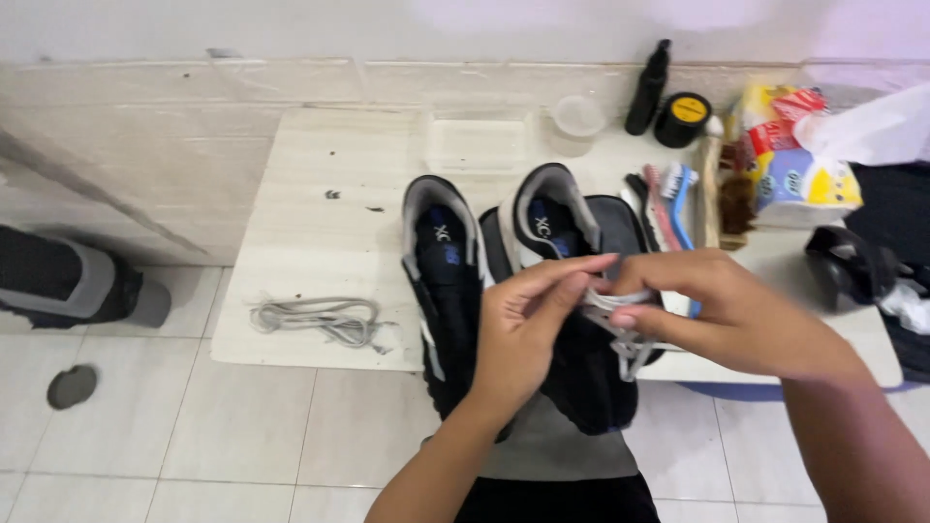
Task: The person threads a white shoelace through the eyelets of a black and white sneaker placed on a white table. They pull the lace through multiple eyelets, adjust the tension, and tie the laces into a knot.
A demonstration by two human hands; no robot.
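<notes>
While both hands meet over the right-hand black sneaker with grey heel trim (572, 291), the left hand (518, 334) pinches a flat grey shoelace (620, 329) between thumb and forefinger, and the right hand (707, 310) closes its fingertips on the same lace just beside it, so both grips are narrow and holding the lace. That lace hangs in loose loops over the shoe's front; whether it is threaded through any eyelets is hidden by the fingers. Judging from this, the lacing work on this shoe looks partly done at most. Its twin, the left-hand black sneaker with grey collar (444, 281), shows an open tongue and no lace, and a second grey lace lying in a tangled bundle (315, 320) rests well apart on the left of the pale wooden board (310, 194). At the far right stand a black spray bottle (647, 87), a round black tin with yellow lid (684, 118), bristled brushes (668, 199) and crinkled plastic packets (799, 165); two clear plastic tubs (523, 131) sit behind the shoes.
</notes>
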